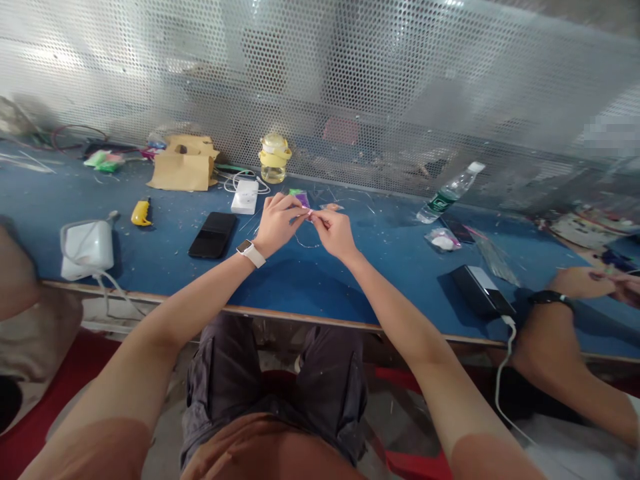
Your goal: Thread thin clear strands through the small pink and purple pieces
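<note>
Far L on the blue table [410, 257]: white box [90, 247] w/ cable looped over it, nr the front edge. Then yellow cutter [142, 212], w/ tan paper packaging [181, 171] farther back by the perforated screen [280, 73]. Black phone [213, 235] lay flat nr the L wrist; white adapter [245, 197] w/ coiled cable sat behind it, yellow-strapped btl [275, 160] upright beyond. Mid-table, L hand [279, 223] (white watch [251, 253] on wrist) pinched small pink pc [309, 213] btwn fingertips; purple packet [301, 198] lay just behind. R hand [335, 231] pinched the same pc from its side w/ thumb + index; exact shape too small to tell. Farther R: clear water btl [447, 195], tilted in view, small plastic bag [443, 239] just in front, dark pwr bank [483, 293] w/ white cable nr the edge. Far R, co-worker's forearm [550, 340] w/ black wristband [551, 298].
</note>
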